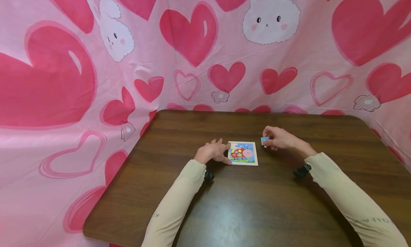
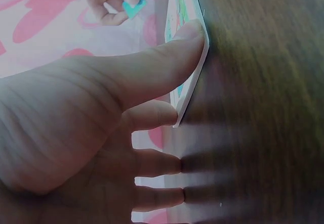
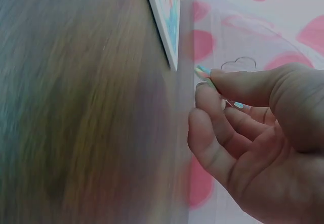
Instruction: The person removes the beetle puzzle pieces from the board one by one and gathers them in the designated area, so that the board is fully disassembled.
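A square picture puzzle point(image 1: 243, 153) in a pale frame lies flat on the table, showing a red spotted ladybird with a pink face. At its left edge my left hand point(image 1: 213, 152) rests with fingers spread. The left thumb point(image 2: 190, 34) presses on the frame's near edge, and the index finger touches its corner. To the right of the puzzle, my right hand point(image 1: 278, 138) pinches a small blue puzzle piece point(image 1: 264, 140) between thumb and fingers, above the table. More light-blue colour shows between the right fingers point(image 3: 205, 138); whether it is a second piece I cannot tell.
The brown wooden table point(image 1: 231, 211) has rounded corners. Behind it and to the left hangs a pink cloth point(image 1: 144, 65) with hearts and rabbits. A dark wrist device point(image 1: 302, 171) sits under the right wrist, another point(image 1: 208, 176) by the left.
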Available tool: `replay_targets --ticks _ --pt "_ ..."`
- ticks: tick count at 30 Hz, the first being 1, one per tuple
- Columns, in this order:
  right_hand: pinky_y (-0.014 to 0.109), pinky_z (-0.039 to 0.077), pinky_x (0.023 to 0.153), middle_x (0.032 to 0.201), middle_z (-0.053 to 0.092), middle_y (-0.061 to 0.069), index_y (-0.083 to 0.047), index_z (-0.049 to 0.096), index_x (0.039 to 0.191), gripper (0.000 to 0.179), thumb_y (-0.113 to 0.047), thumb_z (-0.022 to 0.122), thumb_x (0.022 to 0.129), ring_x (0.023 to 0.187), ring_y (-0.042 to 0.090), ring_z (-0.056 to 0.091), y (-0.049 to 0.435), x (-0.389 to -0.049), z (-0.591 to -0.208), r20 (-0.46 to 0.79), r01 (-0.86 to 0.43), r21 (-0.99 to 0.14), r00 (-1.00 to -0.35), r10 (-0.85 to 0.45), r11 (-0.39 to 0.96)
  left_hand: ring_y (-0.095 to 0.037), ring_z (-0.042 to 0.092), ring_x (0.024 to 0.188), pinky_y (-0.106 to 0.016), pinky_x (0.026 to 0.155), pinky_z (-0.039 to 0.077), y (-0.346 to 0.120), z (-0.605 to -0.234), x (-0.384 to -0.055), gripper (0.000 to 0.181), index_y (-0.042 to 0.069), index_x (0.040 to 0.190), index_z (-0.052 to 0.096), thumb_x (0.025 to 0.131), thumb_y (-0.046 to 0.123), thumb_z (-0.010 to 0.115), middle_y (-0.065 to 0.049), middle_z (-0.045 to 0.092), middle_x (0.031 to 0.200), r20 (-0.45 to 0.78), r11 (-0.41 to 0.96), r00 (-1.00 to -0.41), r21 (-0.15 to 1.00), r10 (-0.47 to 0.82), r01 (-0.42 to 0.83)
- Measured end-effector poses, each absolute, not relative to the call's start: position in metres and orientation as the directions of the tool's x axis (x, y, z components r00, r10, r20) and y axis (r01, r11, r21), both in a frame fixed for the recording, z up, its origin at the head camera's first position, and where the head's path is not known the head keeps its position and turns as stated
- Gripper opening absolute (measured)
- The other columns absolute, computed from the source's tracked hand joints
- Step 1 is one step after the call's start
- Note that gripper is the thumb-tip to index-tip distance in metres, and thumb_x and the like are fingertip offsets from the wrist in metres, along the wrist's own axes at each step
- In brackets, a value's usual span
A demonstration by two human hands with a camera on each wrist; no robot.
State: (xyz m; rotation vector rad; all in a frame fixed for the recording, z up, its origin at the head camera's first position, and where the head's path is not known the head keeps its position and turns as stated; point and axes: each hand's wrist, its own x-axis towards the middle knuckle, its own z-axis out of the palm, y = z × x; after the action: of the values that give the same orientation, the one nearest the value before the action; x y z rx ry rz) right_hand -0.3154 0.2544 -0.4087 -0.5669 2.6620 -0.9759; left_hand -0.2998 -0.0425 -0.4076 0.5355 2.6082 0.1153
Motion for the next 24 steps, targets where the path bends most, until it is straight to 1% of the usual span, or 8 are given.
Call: replay_targets --ticks 6,13,21,24 --pt "0.034 0.054 0.054 0.078 0.066 0.011 -0.002 0.049 0.103 0.022 -0.012 0.066 0.093 0.058 0.02 0.061 0.268 -0.316 -0.409 -0.146 -0.254 -0.658 -0.88 -0.451 0.709 -0.034 0.014 0.152 -0.057 0.12 0.019 -0.042 -0.405 -0.299 0.088 0.029 0.156 0.026 0.084 0.053 0.07 -0.009 0.015 0.166 -0.424 0.914 -0.81 0.16 0.405 0.373" --pt "0.032 0.052 0.051 0.078 0.065 0.011 -0.001 0.048 0.102 0.017 -0.007 0.062 0.094 0.057 0.021 0.061 0.281 -0.316 -0.41 -0.182 -0.228 -0.652 -0.879 -0.441 0.723 -0.033 0.013 0.152 -0.056 0.121 0.019 -0.042 -0.405 -0.298 0.088 0.03 0.156 0.027 0.084 0.053 0.07 -0.007 0.015 0.166 -0.422 0.918 -0.815 0.169 0.397 0.36" --pt "0.03 0.049 0.049 0.076 0.065 0.007 -0.002 0.048 0.096 0.016 -0.01 0.062 0.095 0.056 0.018 0.054 0.288 -0.318 -0.413 -0.275 -0.19 -0.649 -0.845 -0.459 0.737 -0.033 0.014 0.152 -0.055 0.121 0.02 -0.042 -0.406 -0.3 0.088 0.031 0.155 0.028 0.082 0.055 0.071 -0.007 0.016 0.166 -0.421 0.917 -0.815 0.159 0.399 0.366" --pt "0.029 0.047 0.047 0.075 0.065 0.006 -0.002 0.049 0.094 0.017 -0.011 0.064 0.094 0.056 0.016 0.05 0.288 -0.32 -0.414 -0.279 -0.193 -0.635 -0.846 -0.455 0.748 -0.033 0.014 0.152 -0.055 0.121 0.02 -0.043 -0.406 -0.3 0.088 0.031 0.155 0.028 0.082 0.055 0.071 -0.007 0.016 0.166 -0.421 0.917 -0.814 0.161 0.399 0.366"
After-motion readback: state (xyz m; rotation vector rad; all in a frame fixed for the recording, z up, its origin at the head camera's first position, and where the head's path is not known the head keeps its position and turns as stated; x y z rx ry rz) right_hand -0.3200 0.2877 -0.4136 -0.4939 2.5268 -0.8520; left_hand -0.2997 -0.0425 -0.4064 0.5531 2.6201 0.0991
